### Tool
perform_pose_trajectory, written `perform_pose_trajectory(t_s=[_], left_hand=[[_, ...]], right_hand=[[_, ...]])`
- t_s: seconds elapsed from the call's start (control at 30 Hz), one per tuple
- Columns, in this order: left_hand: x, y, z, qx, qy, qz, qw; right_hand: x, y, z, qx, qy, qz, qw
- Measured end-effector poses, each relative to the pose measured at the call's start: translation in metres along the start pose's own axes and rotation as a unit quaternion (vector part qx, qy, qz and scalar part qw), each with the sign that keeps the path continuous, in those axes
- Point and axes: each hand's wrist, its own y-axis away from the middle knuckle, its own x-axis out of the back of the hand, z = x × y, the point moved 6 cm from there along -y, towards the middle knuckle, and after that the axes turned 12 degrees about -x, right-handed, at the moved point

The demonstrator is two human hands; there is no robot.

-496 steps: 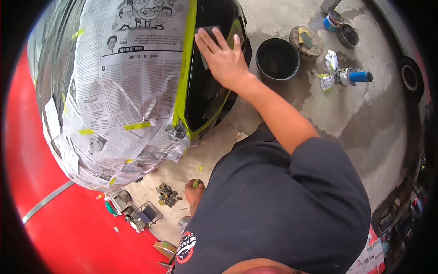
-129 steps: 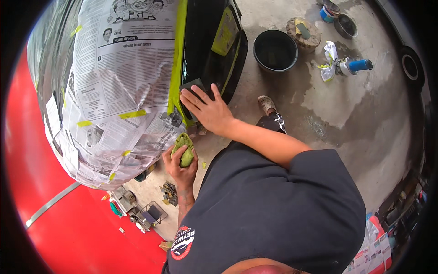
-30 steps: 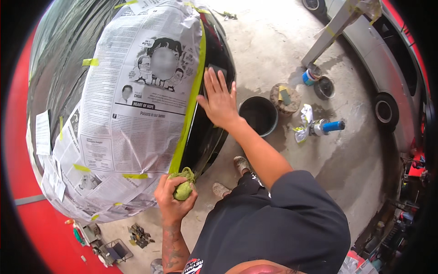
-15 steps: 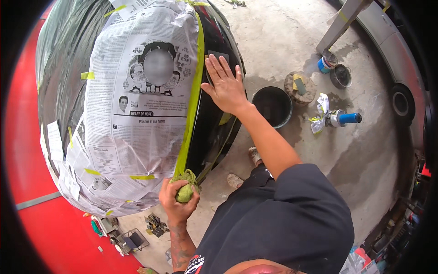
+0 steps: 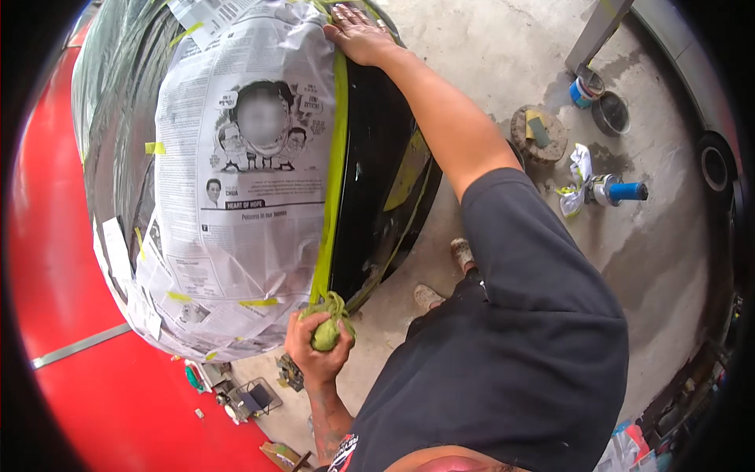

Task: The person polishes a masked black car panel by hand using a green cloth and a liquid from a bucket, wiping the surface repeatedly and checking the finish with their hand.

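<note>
My left hand [image 5: 317, 346] is closed round a bunched green cloth [image 5: 325, 321], close to the lower corner of the covered car body. Far ahead, my right hand [image 5: 360, 35] lies flat with fingers stretched out on the glossy black panel [image 5: 362, 157]; whether anything is under the palm is hidden. Newspaper [image 5: 259, 200] masks the surface left of the panel, edged by a long strip of yellow-green tape [image 5: 333, 173]. Clear plastic film [image 5: 118, 102] wraps the part farther left.
Right of the panel, a round stump [image 5: 550, 149] bears sandpaper pieces. Near it stand a blue can [image 5: 582, 93], a black bucket [image 5: 610, 112] and a blue-handled power tool [image 5: 613, 191] beside a white cloth. Another car [image 5: 684, 47] is at far right. A red surface [image 5: 71, 275] fills the left.
My right hand has slid forward and a little left along the black panel, staying flat. My left hand keeps its hold on the green cloth. The view has shifted slightly.
</note>
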Motion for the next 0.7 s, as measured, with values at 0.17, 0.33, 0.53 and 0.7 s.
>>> perform_pose_trajectory(t_s=[0.17, 0.33, 0.53, 0.7], left_hand=[[-0.006, -0.034, 0.006, -0.107, -0.010, -0.015, 0.994], [-0.028, -0.100, 0.024, -0.232, 0.018, -0.032, 0.972], [-0.079, -0.157, 0.036, -0.340, 0.003, -0.091, 0.936], [-0.119, -0.156, 0.019, -0.413, -0.047, -0.159, 0.896]], right_hand=[[0.002, 0.116, 0.019, 0.015, 0.079, 0.103, 0.991], [-0.039, 0.282, -0.014, 0.046, 0.101, 0.084, 0.990], [-0.093, 0.367, -0.036, 0.056, 0.013, 0.091, 0.994], [-0.076, 0.321, -0.019, -0.090, -0.106, 0.236, 0.962]])
